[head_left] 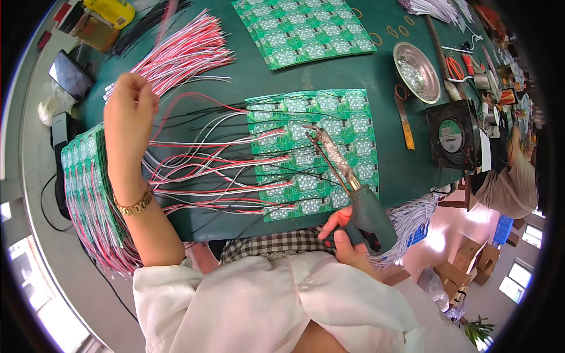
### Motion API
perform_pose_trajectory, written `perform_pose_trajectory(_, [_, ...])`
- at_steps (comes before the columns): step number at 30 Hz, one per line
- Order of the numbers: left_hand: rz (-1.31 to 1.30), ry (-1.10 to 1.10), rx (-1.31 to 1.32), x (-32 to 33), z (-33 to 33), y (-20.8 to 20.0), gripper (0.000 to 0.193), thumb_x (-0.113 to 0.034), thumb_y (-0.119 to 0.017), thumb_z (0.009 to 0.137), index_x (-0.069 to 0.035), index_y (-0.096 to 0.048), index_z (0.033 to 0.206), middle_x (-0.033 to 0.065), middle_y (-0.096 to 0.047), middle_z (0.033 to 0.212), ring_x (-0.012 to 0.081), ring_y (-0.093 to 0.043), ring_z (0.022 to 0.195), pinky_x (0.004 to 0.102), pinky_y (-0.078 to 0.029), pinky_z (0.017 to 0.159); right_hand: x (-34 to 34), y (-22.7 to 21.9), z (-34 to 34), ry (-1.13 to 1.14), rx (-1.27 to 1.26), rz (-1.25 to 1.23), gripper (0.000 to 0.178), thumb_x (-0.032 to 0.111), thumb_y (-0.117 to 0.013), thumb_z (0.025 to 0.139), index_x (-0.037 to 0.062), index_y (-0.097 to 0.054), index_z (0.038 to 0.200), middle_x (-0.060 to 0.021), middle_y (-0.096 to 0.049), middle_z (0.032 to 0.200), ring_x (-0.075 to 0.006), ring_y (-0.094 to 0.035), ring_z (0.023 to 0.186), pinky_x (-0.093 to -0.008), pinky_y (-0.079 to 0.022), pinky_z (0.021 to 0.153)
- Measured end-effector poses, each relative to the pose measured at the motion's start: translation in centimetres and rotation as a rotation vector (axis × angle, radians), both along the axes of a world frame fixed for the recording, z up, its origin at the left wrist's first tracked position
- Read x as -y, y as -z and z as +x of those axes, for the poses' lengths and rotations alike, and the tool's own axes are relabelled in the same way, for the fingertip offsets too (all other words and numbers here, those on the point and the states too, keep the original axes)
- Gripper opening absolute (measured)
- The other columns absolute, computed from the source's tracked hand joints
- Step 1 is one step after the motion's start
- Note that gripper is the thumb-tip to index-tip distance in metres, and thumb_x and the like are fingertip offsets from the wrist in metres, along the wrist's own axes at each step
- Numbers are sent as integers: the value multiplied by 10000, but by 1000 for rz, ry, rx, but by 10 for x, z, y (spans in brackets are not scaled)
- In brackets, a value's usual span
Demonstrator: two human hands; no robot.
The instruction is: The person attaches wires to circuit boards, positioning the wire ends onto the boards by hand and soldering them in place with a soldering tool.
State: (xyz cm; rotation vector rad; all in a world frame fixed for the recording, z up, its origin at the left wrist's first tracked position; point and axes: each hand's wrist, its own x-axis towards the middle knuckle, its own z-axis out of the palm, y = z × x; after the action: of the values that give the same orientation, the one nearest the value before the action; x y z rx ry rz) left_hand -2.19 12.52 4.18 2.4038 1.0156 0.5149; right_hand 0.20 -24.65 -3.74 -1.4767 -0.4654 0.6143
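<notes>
"Green circuit panel (pixel 356 141): where does it lie?"

"Mid-table, its lower edge near the front edge of the tabletop (pixel 401 170); a bare gap parts it from the upper panel (pixel 306 32)."

"And the hands?"

"The right hand (pixel 346 238) grasps a soldering iron (pixel 368 206), tip over the circuit panel. The left hand (pixel 129 106) curls near the end of the wire bundle (pixel 188 53); whether it pinches anything cannot be told."

"Room rightward?"

"Bare tabletop, then a yellow-ended strip (pixel 406 128), then a fan (pixel 452 138)."

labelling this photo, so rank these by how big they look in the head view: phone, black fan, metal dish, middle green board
Largest to smallest:
1. Middle green board
2. Black fan
3. Metal dish
4. Phone
Apparent size only; the fisheye bends shapes near its rim.
</notes>
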Motion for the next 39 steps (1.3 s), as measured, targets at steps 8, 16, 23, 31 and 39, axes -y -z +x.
perform_pose_trajectory(8, [316, 104, 456, 2, -16, -23, 124, -122, -596, 827, -14, -649, 860, 79, -649, 772, 153, -579, 625, 278, -451, 597, -4, 5, -3, 58, 19, 119, 421, 211, -547, 824, 35, -366, 1161, -121, -542, 728, -172, -550, 574, -289, -461, 523])
perform_pose_trajectory(16, [194, 125, -431, 6, -43, -32, 163, -139, -626, 743, 13, -639, 800, 139, -589, 667, 217, -565, 600, 320, -425, 574, -3, 10, -2, 33, 68, 200, 377, 68, -490, 846, 82, -382, 1207, -110, -545, 791, -165, -563, 648, -287, -461, 531])
perform_pose_trajectory(23, [-560, 121, 489, 7, -37, -32, 230, -215, -479, 924, -25, -608, 921, -34, -485, 698, 74, -422, 638, 226, -362, 602, -9, -12, -9, 147, -319, 408, 349, 92, -528, 836, 56, -395, 1157, -115, -536, 777, -164, -540, 550, -304, -465, 503])
perform_pose_trajectory(31, [-1555, 437, 1160, 64, 2, -20, 217, -241, -420, 958, -51, -516, 1006, -34, -418, 723, 77, -375, 636, 244, -362, 611, -60, -47, 7, 176, -437, 384, 464, -27, -573, 786, 55, -363, 1192, -107, -533, 848, -195, -589, 684, -326, -503, 615])
perform_pose_trajectory(39, [-1595, 379, 998, 107, 15, -8, 195, -180, -400, 963, -19, -503, 1001, -30, -384, 699, 52, -317, 592, 212, -306, 561, -109, -27, 9, 119, -383, 495, 563, -42, -627, 769, 14, -315, 1234, -117, -545, 958, -229, -620, 909, -294, -519, 671])
